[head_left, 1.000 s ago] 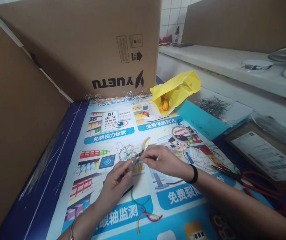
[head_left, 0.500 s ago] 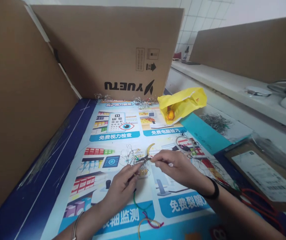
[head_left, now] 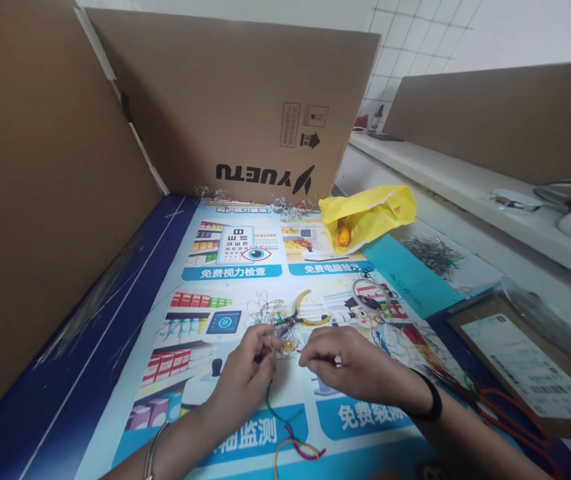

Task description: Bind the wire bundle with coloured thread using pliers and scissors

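My left hand [head_left: 251, 367] is closed in a pinch above the printed sheet. A thin green cord [head_left: 271, 404] hangs from under its fingers and meets looped purple and yellow cords [head_left: 299, 448]. My right hand [head_left: 352, 359] is just to the right, fingers curled together. A tiny reddish tip shows at its fingertips, but what it grips is mostly hidden. Just beyond both hands, pliers with spread yellow handles [head_left: 310, 321] lie on a tangle of fine silvery wire [head_left: 265, 308]. Neither hand touches the pliers.
A yellow bag [head_left: 380, 212] lies open at the back right, beside a teal box flap [head_left: 408, 273] and a heap of metal pieces [head_left: 432, 257]. A wire coil [head_left: 370, 293] is nearer. Red-handled scissors [head_left: 508, 407] lie by my right forearm. Cardboard walls [head_left: 205, 107] stand behind and left.
My right hand has drawn back from the pliers, which now lie with both handles showing. The hands are slightly farther apart. The whole view has shifted a little.
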